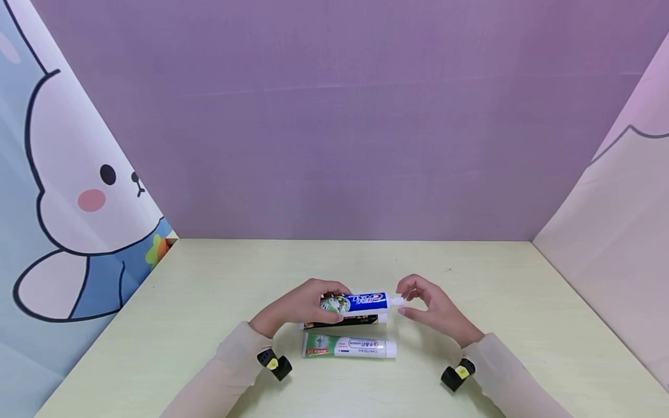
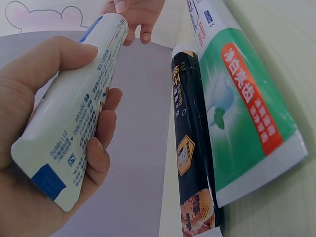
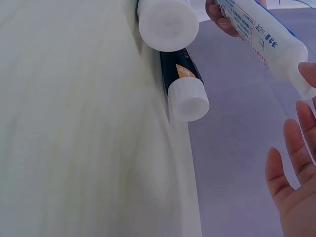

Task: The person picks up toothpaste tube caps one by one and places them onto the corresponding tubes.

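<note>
My left hand point(image 1: 308, 302) grips a blue-and-white toothpaste tube point(image 1: 368, 302), held above the table with its narrow white end to the right. In the left wrist view the thumb lies along this tube point(image 2: 74, 108) and the fingers curl under it. My right hand point(image 1: 431, 305) is at the narrow white end point(image 3: 301, 84), thumb and fingers spread around it with a gap showing. Below the held tube lies a black toothpaste tube point(image 2: 190, 123), partly hidden in the head view. Nearer me is a green-and-white toothpaste tube point(image 1: 347, 346), its white cap point(image 3: 169, 24) to the right.
The pale wooden table point(image 1: 209, 273) meets a purple backdrop point(image 1: 334, 145) at its far edge. A panel with a cartoon rabbit point(image 1: 94, 162) stands at the left, a pale panel point(image 1: 617, 232) at the right. Each wrist wears a small black camera point(image 1: 274, 364).
</note>
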The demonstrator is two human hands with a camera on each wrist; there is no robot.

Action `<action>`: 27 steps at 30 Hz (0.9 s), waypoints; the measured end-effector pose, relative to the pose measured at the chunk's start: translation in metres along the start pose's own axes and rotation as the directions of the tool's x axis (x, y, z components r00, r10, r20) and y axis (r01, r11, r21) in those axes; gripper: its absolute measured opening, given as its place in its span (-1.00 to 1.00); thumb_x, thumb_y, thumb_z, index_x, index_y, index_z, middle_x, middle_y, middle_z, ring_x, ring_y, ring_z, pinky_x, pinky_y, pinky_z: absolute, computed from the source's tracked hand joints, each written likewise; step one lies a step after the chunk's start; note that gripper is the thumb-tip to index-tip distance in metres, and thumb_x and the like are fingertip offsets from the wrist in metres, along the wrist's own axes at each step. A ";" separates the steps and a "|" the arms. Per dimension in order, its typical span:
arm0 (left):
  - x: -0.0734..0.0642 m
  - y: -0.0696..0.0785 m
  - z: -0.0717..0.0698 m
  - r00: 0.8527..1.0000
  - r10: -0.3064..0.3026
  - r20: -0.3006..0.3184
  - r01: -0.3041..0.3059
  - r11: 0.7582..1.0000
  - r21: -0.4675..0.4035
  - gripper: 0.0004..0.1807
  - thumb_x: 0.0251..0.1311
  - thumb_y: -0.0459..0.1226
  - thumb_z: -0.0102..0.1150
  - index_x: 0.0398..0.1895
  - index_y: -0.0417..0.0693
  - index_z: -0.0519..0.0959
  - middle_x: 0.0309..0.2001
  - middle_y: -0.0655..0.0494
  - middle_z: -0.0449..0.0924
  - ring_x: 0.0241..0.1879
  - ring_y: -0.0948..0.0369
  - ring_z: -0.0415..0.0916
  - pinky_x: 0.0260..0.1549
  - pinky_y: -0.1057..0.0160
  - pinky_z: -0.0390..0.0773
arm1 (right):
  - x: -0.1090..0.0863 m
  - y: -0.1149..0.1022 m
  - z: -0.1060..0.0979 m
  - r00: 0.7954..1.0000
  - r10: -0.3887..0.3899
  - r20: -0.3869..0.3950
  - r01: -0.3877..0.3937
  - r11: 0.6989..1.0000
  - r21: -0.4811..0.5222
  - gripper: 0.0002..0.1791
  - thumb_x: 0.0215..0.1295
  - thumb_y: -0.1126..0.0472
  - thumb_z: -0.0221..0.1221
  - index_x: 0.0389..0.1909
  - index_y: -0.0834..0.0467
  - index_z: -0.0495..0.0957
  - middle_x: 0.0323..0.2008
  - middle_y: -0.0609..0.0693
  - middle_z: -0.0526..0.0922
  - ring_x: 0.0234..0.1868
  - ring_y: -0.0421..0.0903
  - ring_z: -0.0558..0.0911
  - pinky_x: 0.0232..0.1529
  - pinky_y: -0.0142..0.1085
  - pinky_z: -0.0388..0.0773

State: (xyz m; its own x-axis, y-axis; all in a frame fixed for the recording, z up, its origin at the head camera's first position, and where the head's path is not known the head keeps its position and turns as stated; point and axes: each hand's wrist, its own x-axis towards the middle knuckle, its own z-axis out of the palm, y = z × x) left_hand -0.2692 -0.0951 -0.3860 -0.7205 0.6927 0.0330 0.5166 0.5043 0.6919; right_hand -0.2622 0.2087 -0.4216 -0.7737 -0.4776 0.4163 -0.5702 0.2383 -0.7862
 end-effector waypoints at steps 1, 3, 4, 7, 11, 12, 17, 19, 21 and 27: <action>0.000 0.000 0.000 1.000 0.000 0.000 0.000 1.000 0.001 -0.56 0.10 -0.18 0.27 0.10 0.04 0.51 -0.06 0.19 0.58 -0.15 0.30 0.48 -0.13 0.32 0.47 | 0.000 0.000 0.000 1.000 -0.006 -0.002 0.006 1.000 0.002 -0.72 0.10 0.42 0.27 -0.18 0.21 0.44 -0.16 0.19 0.49 -0.14 -0.09 0.48 -0.06 -0.31 0.46; 0.000 0.001 0.000 1.000 0.000 0.000 0.000 1.000 0.000 -0.56 0.10 -0.19 0.27 0.09 0.04 0.51 -0.07 0.19 0.58 -0.16 0.30 0.48 -0.13 0.33 0.47 | 0.000 0.000 0.000 1.000 -0.016 -0.006 0.016 1.000 0.003 -0.72 0.10 0.39 0.28 -0.20 0.15 0.45 -0.18 0.12 0.50 -0.15 -0.06 0.49 -0.07 -0.32 0.46; 0.000 0.001 0.000 1.000 0.000 0.000 0.000 1.000 0.000 -0.56 0.10 -0.19 0.26 0.09 0.04 0.51 -0.07 0.19 0.58 -0.16 0.30 0.48 -0.13 0.33 0.47 | 0.000 0.000 0.000 1.000 -0.019 -0.010 0.019 1.000 0.003 -0.73 0.11 0.38 0.29 -0.21 0.12 0.45 -0.20 0.09 0.51 -0.15 -0.06 0.49 -0.07 -0.33 0.46; 0.000 0.001 -0.001 1.000 -0.002 0.000 0.002 1.000 -0.004 -0.56 0.10 -0.19 0.26 0.09 0.03 0.52 -0.08 0.19 0.58 -0.16 0.31 0.48 -0.14 0.33 0.47 | 0.000 -0.001 0.001 0.999 -0.039 -0.016 0.040 0.999 0.006 -0.75 0.11 0.36 0.29 -0.24 0.11 0.46 -0.23 0.08 0.52 -0.16 -0.10 0.49 -0.08 -0.35 0.46; 0.000 0.002 -0.001 1.000 -0.009 0.001 0.009 1.000 -0.009 -0.57 0.10 -0.20 0.26 0.09 0.04 0.52 -0.08 0.19 0.58 -0.16 0.31 0.48 -0.13 0.33 0.47 | 0.001 -0.002 0.001 0.998 -0.061 -0.018 0.062 0.998 0.011 -0.78 0.11 0.38 0.29 -0.27 0.12 0.48 -0.25 0.06 0.53 -0.18 -0.14 0.49 -0.08 -0.34 0.46; 0.000 0.002 -0.001 1.000 -0.010 0.002 0.010 1.000 -0.009 -0.56 0.09 -0.20 0.26 0.09 0.04 0.52 -0.08 0.19 0.58 -0.16 0.31 0.48 -0.13 0.33 0.47 | 0.001 -0.002 0.002 0.998 -0.061 -0.018 0.061 0.998 0.012 -0.78 0.11 0.38 0.29 -0.27 0.12 0.49 -0.26 0.04 0.53 -0.18 -0.14 0.49 -0.08 -0.34 0.46; -0.001 0.002 0.000 1.000 -0.018 0.003 0.018 1.000 -0.005 -0.56 0.10 -0.19 0.26 0.09 0.04 0.51 -0.07 0.19 0.58 -0.15 0.30 0.47 -0.12 0.31 0.46 | 0.000 -0.002 0.002 0.999 -0.051 -0.017 0.051 0.999 0.007 -0.78 0.10 0.39 0.29 -0.29 0.10 0.50 -0.26 0.00 0.54 -0.18 -0.12 0.50 -0.07 -0.29 0.47; -0.001 0.001 0.000 1.000 -0.020 0.004 0.020 1.000 -0.003 -0.56 0.10 -0.19 0.26 0.09 0.05 0.51 -0.07 0.20 0.57 -0.15 0.30 0.47 -0.11 0.31 0.46 | 0.000 -0.008 0.002 0.999 -0.050 -0.016 0.050 0.999 -0.004 -0.77 0.08 0.43 0.29 -0.30 0.14 0.50 -0.27 0.02 0.55 -0.19 -0.09 0.50 -0.09 -0.27 0.48; -0.001 0.001 0.000 1.000 -0.021 0.005 0.021 1.000 -0.003 -0.56 0.10 -0.19 0.26 0.09 0.05 0.51 -0.07 0.20 0.57 -0.14 0.29 0.47 -0.10 0.30 0.46 | 0.000 -0.008 0.002 0.999 -0.050 -0.018 0.049 0.999 -0.015 -0.78 0.07 0.42 0.30 -0.30 0.13 0.51 -0.27 0.02 0.56 -0.19 -0.08 0.51 -0.10 -0.26 0.48; 0.000 0.000 0.000 1.000 -0.012 0.007 0.012 1.000 -0.002 -0.56 0.10 -0.18 0.26 0.09 0.05 0.52 -0.07 0.21 0.57 -0.14 0.29 0.46 -0.11 0.30 0.45 | 0.000 -0.002 0.000 0.999 -0.032 -0.029 0.031 0.999 -0.029 -0.82 0.10 0.33 0.32 -0.31 0.09 0.53 -0.26 0.02 0.59 -0.19 -0.07 0.52 -0.09 -0.28 0.48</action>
State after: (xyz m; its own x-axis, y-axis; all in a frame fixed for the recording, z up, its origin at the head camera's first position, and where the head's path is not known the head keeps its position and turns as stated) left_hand -0.2688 -0.0951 -0.3857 -0.7231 0.6905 0.0197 0.5071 0.5112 0.6939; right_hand -0.2609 0.2084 -0.4201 -0.7628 -0.4604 0.4540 -0.6015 0.2478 -0.7594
